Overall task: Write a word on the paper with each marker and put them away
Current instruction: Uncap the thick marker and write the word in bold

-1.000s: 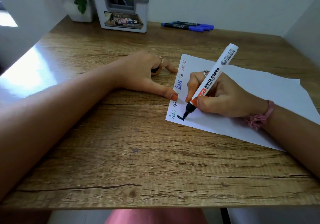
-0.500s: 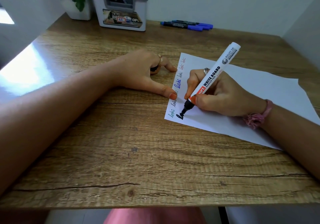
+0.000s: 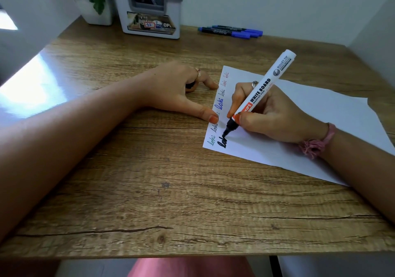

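A white sheet of paper (image 3: 299, 131) lies on the right half of the wooden desk (image 3: 149, 191). Several small coloured words run down the paper's left edge. My right hand (image 3: 269, 114) grips a white whiteboard marker (image 3: 265, 86), and its black tip touches thick black letters near the paper's near left corner. My left hand (image 3: 177, 90) rests on the desk left of the paper. Its thumb presses the paper's edge, and its curled fingers hold a small black thing, apparently the marker's cap (image 3: 190, 85).
A white and grey pen holder (image 3: 149, 20) with several pens stands at the back left, beside a potted plant (image 3: 96, 2). Blue-capped markers (image 3: 230, 31) lie at the back against the wall. Walls close in the desk on the left and right.
The marker tip has moved to the right along the paper, and the black mark has grown from a blot into thick letters. My left hand has stayed in place.
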